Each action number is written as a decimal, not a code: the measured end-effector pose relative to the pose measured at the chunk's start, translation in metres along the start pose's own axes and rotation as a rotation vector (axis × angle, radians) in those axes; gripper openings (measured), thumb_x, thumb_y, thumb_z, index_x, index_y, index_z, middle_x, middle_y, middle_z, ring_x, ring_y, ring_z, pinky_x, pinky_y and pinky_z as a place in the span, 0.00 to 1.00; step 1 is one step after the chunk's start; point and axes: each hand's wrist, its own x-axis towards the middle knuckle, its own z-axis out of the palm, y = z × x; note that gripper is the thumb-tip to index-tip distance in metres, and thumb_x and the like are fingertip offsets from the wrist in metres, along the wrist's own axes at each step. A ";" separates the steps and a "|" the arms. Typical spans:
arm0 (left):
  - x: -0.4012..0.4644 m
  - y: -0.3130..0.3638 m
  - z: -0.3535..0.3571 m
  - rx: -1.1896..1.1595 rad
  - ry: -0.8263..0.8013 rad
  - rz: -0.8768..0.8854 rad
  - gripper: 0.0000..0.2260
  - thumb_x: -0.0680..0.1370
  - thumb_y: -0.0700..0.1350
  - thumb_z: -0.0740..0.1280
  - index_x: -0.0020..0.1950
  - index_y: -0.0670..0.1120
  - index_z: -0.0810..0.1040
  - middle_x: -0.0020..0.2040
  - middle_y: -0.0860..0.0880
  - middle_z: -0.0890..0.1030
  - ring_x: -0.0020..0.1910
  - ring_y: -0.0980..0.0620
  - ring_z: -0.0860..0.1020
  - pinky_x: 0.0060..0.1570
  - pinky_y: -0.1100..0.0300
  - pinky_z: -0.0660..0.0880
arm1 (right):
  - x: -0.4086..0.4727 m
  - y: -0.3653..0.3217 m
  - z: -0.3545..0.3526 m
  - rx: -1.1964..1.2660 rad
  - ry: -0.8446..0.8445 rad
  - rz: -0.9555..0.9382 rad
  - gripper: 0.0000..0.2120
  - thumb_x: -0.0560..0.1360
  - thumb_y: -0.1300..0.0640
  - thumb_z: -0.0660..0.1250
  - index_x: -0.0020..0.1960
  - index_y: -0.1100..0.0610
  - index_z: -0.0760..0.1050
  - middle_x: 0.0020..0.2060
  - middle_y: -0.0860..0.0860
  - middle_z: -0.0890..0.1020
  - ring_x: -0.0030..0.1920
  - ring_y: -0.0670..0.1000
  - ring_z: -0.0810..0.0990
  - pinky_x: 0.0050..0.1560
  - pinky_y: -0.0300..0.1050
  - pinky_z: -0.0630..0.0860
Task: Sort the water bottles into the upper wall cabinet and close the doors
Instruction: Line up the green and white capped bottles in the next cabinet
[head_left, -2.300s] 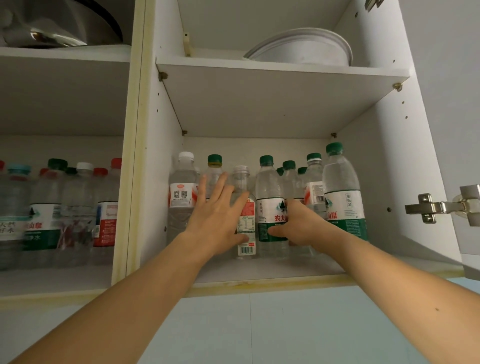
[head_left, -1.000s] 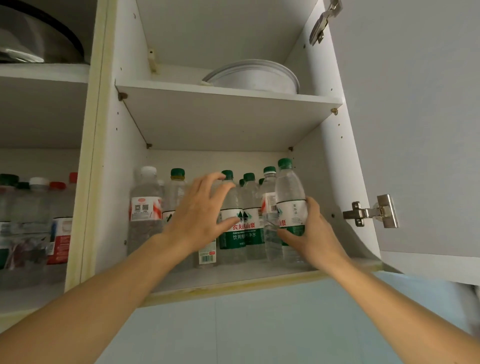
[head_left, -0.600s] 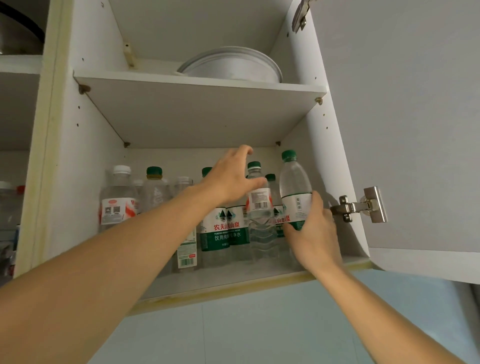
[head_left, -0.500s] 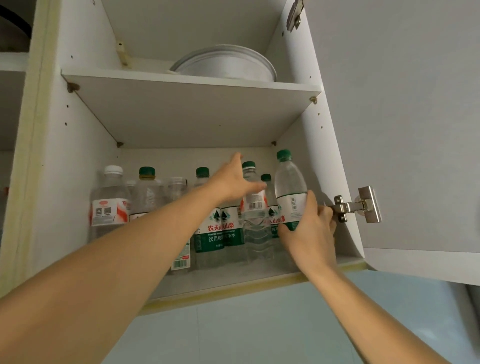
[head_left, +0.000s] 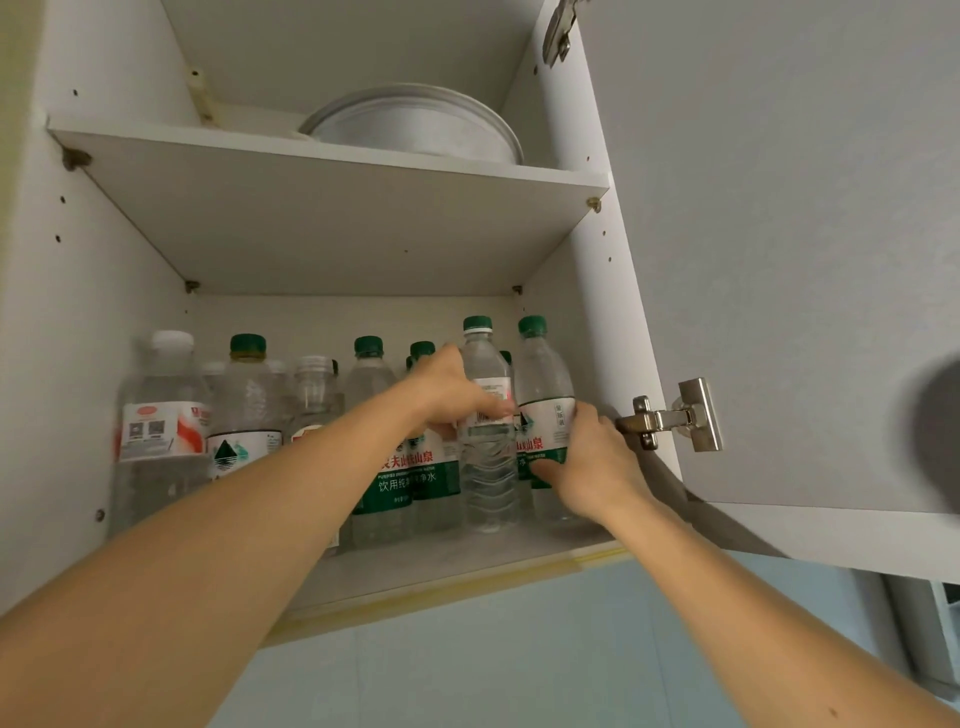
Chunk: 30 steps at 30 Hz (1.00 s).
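The upper wall cabinet (head_left: 104, 312) stands open, its grey door (head_left: 779, 260) swung out to the right on a metal hinge (head_left: 675, 418). A middle shelf (head_left: 337, 208) splits the cabinet; on top of it sits a round white basin (head_left: 415, 127), and below it the bottom shelf (head_left: 441, 564) carries a crowd of upright water bottles. At the far left stands a white-capped bottle (head_left: 161, 415) with a red and white label, beside it a green-capped one (head_left: 247, 405), then a clear-capped one (head_left: 314, 389), and further right several bottles with green labels (head_left: 410, 480). The left hand (head_left: 447, 395) reaches in with its fingers (head_left: 493, 408) curled round a ridged bottle (head_left: 488, 467) with a green cap. Just beside it, nearest the right wall, the right hand (head_left: 592, 467) grips the green-labelled bottle (head_left: 545, 374), thumb across its label.
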 end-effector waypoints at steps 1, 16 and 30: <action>0.001 0.000 0.003 -0.031 0.005 0.003 0.26 0.69 0.49 0.81 0.60 0.46 0.72 0.55 0.44 0.81 0.50 0.45 0.83 0.45 0.45 0.84 | 0.003 0.000 -0.002 -0.021 -0.017 0.006 0.29 0.76 0.53 0.74 0.70 0.58 0.64 0.66 0.57 0.73 0.65 0.61 0.75 0.63 0.57 0.75; 0.004 0.000 0.024 0.414 0.004 0.242 0.67 0.64 0.61 0.81 0.79 0.54 0.27 0.79 0.40 0.56 0.73 0.39 0.67 0.69 0.45 0.68 | 0.001 0.014 -0.008 -0.623 -0.034 -0.329 0.59 0.68 0.73 0.72 0.81 0.49 0.35 0.70 0.62 0.62 0.59 0.65 0.78 0.41 0.51 0.73; 0.016 -0.041 0.041 1.100 0.149 0.483 0.68 0.57 0.82 0.66 0.76 0.56 0.23 0.81 0.35 0.44 0.80 0.36 0.43 0.73 0.31 0.36 | 0.023 0.005 -0.002 -1.310 0.072 -0.379 0.51 0.76 0.42 0.69 0.82 0.62 0.41 0.75 0.65 0.66 0.79 0.67 0.51 0.72 0.77 0.37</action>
